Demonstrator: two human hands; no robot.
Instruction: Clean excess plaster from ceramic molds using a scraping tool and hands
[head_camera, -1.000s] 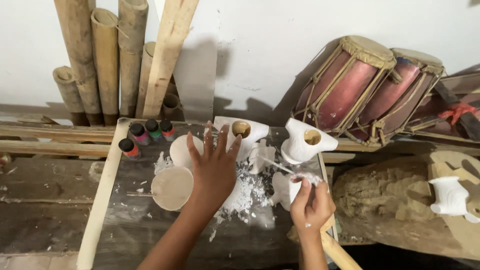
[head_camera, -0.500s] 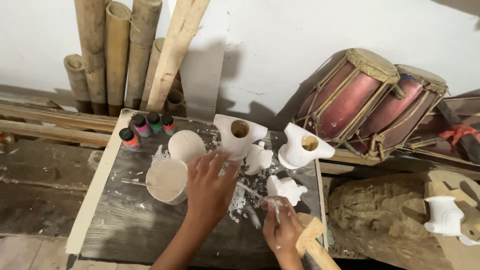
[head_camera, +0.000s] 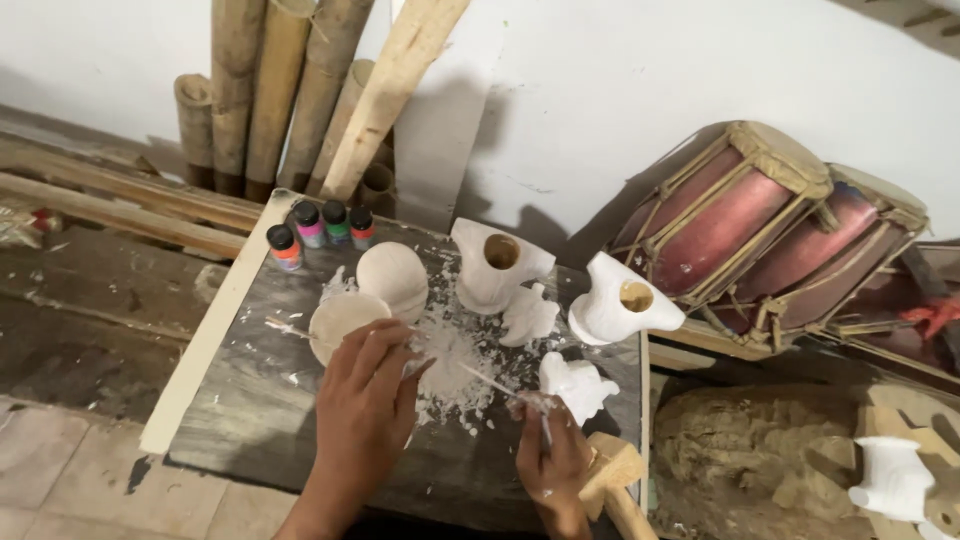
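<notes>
Gripping a thin brush (head_camera: 540, 425) near-right, right hand (head_camera: 550, 465) sits beside small white figurine (head_camera: 578, 385), prob. light, brittle plaster, best held by body, while left hand (head_camera: 365, 405), fingers loosely spread, rests by shallow bowl (head_camera: 338, 318) w/ paint bottles (head_camera: 320, 228) far-left.

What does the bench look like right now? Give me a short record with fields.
left hand: reaching to the round white bowl, fingers at its rim
right hand: holding a thin brush
work surface: grey board strewn with white flakes
white figures: two hollow pieces, two smaller ones
paint bottles: four, at the back left corner
behind: bamboo poles, two drums
</notes>
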